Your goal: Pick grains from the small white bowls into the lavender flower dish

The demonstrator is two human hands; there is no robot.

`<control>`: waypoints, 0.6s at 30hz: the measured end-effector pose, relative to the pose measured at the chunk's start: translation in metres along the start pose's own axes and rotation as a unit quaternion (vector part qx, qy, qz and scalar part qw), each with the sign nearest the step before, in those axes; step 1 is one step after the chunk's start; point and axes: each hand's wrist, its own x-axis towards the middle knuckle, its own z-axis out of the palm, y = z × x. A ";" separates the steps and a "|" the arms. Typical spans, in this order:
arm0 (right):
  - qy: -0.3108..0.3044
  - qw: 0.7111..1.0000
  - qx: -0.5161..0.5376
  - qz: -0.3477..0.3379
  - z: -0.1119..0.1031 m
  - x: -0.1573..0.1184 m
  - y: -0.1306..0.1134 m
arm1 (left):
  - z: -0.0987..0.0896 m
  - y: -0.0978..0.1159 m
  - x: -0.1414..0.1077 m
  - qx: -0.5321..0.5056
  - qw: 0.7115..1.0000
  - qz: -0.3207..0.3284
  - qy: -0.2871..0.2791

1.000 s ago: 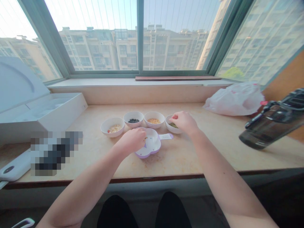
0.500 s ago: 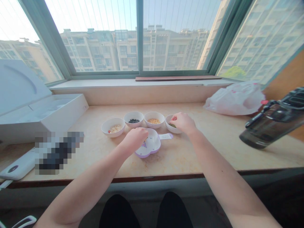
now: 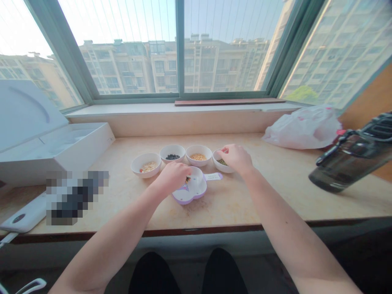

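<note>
While right fingers [image 3: 223, 150] hover — green beans [image 3: 222, 162] lie beneath.

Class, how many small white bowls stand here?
4, in a row: left bowl with pale flakes, second bowl with black beans, third bowl with yellow grains, right bowl with green grains, under the right hand.

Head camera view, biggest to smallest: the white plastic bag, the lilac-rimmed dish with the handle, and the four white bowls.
1. White plastic bag
2. Lilac-rimmed dish, though it sits nearer the camera
3. Four white bowls, too alike to rank: flakes bowl, black-bean bowl, yellow-grain bowl, green-grain bowl
</note>
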 end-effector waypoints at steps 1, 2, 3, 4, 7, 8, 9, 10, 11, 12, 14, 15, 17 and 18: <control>0.006 1.000 0.007 -0.002 0.000 0.000 -0.001 | -0.002 -0.001 0.000 -0.020 1.000 -0.002 0.008; 0.015 1.000 0.017 -0.007 -0.001 -0.001 -0.002 | -0.004 -0.002 0.000 -0.044 0.999 -0.007 0.019; 0.026 0.999 0.032 -0.015 -0.001 -0.001 -0.003 | -0.005 -0.004 0.000 -0.071 0.997 -0.015 0.032; 0.039 0.998 0.052 -0.026 -0.001 -0.001 -0.004 | -0.006 -0.005 0.001 -0.097 0.994 -0.024 0.048; 0.066 0.983 0.142 -0.091 0.000 -0.003 -0.009 | -0.007 -0.009 0.003 -0.159 0.981 -0.039 0.100; 0.066 0.975 0.181 -0.115 0.000 -0.004 -0.011 | -0.007 -0.009 0.004 -0.175 0.977 -0.037 0.118; 0.056 0.964 0.222 -0.137 0.001 -0.006 -0.013 | -0.007 -0.009 0.004 -0.189 0.972 -0.033 0.137; 0.040 0.951 0.263 -0.156 0.002 -0.008 -0.016 | -0.006 -0.009 0.005 -0.202 0.967 -0.029 0.155; 0.018 0.938 0.302 -0.172 0.002 -0.011 -0.018 | -0.006 -0.008 0.005 -0.213 0.962 -0.026 0.171; -0.007 0.924 0.335 -0.184 0.002 -0.014 -0.020 | -0.006 -0.007 0.005 -0.221 0.957 -0.023 0.186; -0.068 0.900 0.382 -0.200 0.002 -0.021 -0.024 | -0.005 -0.006 0.005 -0.229 0.950 -0.019 0.211; -0.101 0.890 0.397 -0.202 0.001 -0.024 -0.026 | -0.005 -0.005 0.005 -0.229 0.948 -0.016 0.219; -0.170 0.871 0.419 -0.193 -0.001 -0.029 -0.030 | -0.004 -0.004 0.004 -0.223 0.946 -0.008 0.233; -0.200 0.862 0.427 -0.187 -0.003 -0.031 -0.031 | -0.004 -0.003 0.004 -0.218 0.946 -0.002 0.238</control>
